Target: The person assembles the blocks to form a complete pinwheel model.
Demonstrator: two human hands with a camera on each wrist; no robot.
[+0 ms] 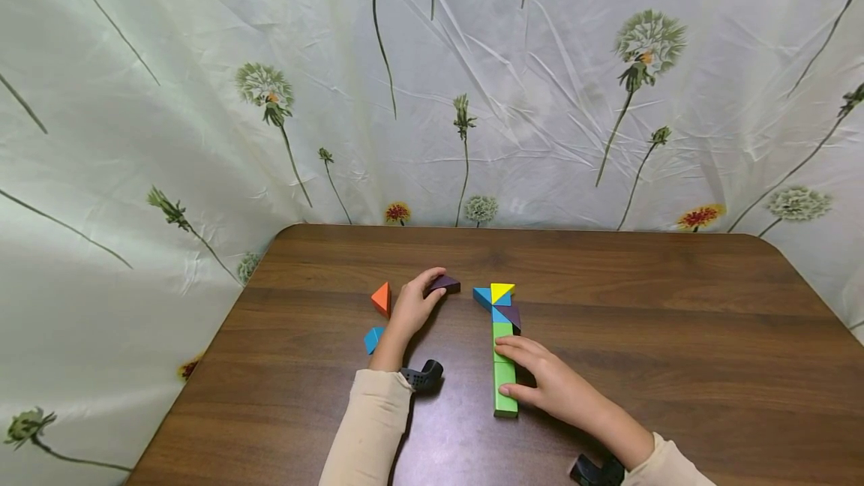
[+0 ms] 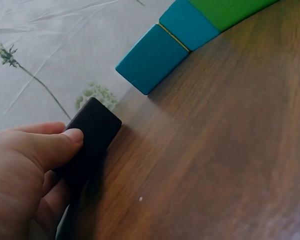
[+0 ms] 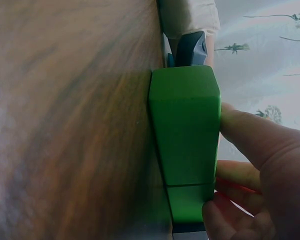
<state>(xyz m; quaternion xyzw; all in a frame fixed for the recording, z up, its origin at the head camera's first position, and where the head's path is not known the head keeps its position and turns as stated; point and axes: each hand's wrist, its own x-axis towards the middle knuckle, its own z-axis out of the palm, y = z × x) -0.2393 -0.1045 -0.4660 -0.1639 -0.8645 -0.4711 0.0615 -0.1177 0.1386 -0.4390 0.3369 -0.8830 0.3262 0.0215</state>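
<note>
My left hand [image 1: 412, 307] pinches a dark purple triangular block [image 1: 446, 285] between thumb and fingers, left of a row of joined shapes. In the left wrist view the thumb lies against this dark block [image 2: 95, 132]. My right hand [image 1: 553, 382] rests on two green blocks [image 1: 504, 381] laid end to end, its fingertips on the farther one and its thumb on the nearer. At the far end of the green blocks lie blue triangular pieces [image 1: 482, 296], a yellow triangle [image 1: 500, 290] and another dark purple triangle [image 1: 512, 315].
An orange triangular block [image 1: 382, 298] and a blue block [image 1: 373, 339] lie left of the left hand and forearm. The brown wooden table [image 1: 641, 321] meets a flower-printed curtain [image 1: 540, 96] at its back edge. Dark wrist devices [image 1: 425, 376] sit on both wrists.
</note>
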